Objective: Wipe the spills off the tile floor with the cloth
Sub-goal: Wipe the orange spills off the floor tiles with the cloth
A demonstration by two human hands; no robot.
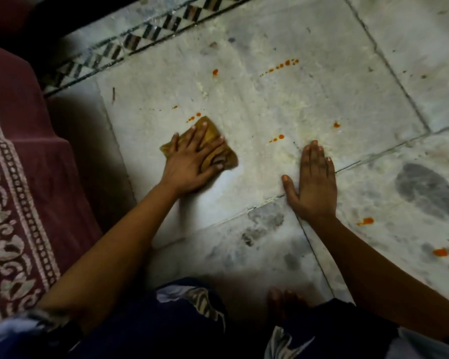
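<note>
A folded mustard-yellow cloth (219, 158) lies flat on the pale marble tile floor (257, 99). My left hand (192, 161) presses down on it with fingers spread, covering most of it. Just beyond the cloth's far corner sit small orange drops (194, 116). More orange spills dot the floor: a trail (283, 65) farther away, a pair (278, 138) between my hands, one spot (336, 124) to the right, and blobs (365, 221) at the near right. My right hand (313, 182) rests palm-down and flat on the tile, holding nothing.
A maroon patterned rug (18, 177) lies bunched along the left side. A black-and-white checkered tile border (151, 32) runs across the far floor. Dark grey smudges (425, 187) mark the tiles at right. My knees in dark clothing (182, 327) and a bare foot (283, 301) are at the bottom.
</note>
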